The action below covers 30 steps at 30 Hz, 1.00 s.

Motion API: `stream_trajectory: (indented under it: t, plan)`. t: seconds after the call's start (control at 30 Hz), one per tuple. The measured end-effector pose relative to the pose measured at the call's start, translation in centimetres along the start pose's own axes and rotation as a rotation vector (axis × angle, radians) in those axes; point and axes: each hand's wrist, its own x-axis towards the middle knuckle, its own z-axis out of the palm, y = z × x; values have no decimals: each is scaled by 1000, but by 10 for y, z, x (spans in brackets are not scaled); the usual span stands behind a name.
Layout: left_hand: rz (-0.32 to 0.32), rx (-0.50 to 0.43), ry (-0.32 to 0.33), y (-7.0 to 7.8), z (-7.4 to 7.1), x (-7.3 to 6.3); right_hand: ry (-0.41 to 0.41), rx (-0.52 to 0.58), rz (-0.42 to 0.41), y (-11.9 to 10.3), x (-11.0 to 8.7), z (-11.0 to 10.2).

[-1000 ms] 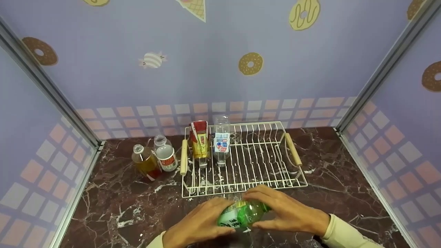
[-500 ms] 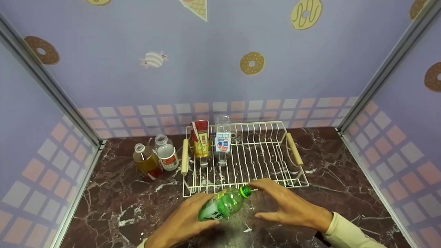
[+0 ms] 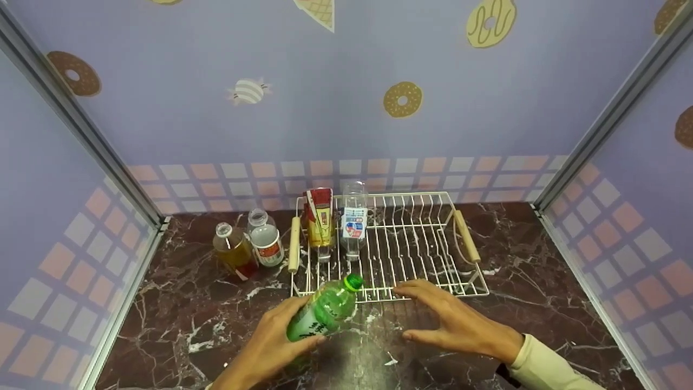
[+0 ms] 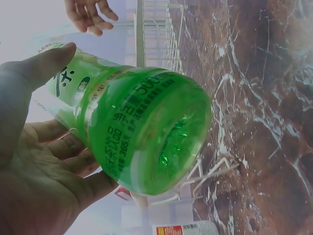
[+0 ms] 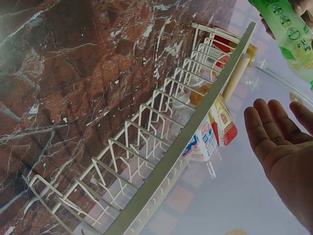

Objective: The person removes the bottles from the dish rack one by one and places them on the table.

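Observation:
A green plastic drink bottle (image 3: 325, 311) with a green cap is gripped around its body by my left hand (image 3: 273, 338). It leans with its cap up and to the right, in front of the wire rack. The left wrist view shows the bottle's base (image 4: 176, 152) tipped toward the camera, thumb on one side and fingers on the other. My right hand (image 3: 457, 327) is apart from the bottle, its fingers spread over the rack's front edge and holding nothing. In the right wrist view the right palm (image 5: 293, 156) is turned up, with the bottle (image 5: 288, 36) beyond it.
A white wire dish rack (image 3: 411, 244) with wooden handles holds two upside-down bottles, one red-and-yellow (image 3: 320, 219) and one clear (image 3: 354, 225). Left of it stand an amber-filled bottle (image 3: 235, 252) and a clear bottle (image 3: 265, 241) on the dark marbled tabletop (image 3: 178, 303).
The left hand has carried the green bottle to the left and tilted its cap upward. The right hand has come off the bottle and now stands apart with open fingers.

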Motion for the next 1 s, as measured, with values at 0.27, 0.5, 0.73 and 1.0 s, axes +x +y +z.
stream_trajectory:
  t: [0.27,0.5,0.73,1.0]
  plan:
    - [-67,-10,160,-8,-14,-8,1,15,1,1,-1,-1]
    - [-139,-16,280,-18,-22,-15,-6,20,15,2,-1,-1]
    - [-174,-30,365,-34,-27,-19,3,-1,14,4,-2,1]
    - [-230,-169,437,-57,-31,-18,-6,7,40,5,-4,1]
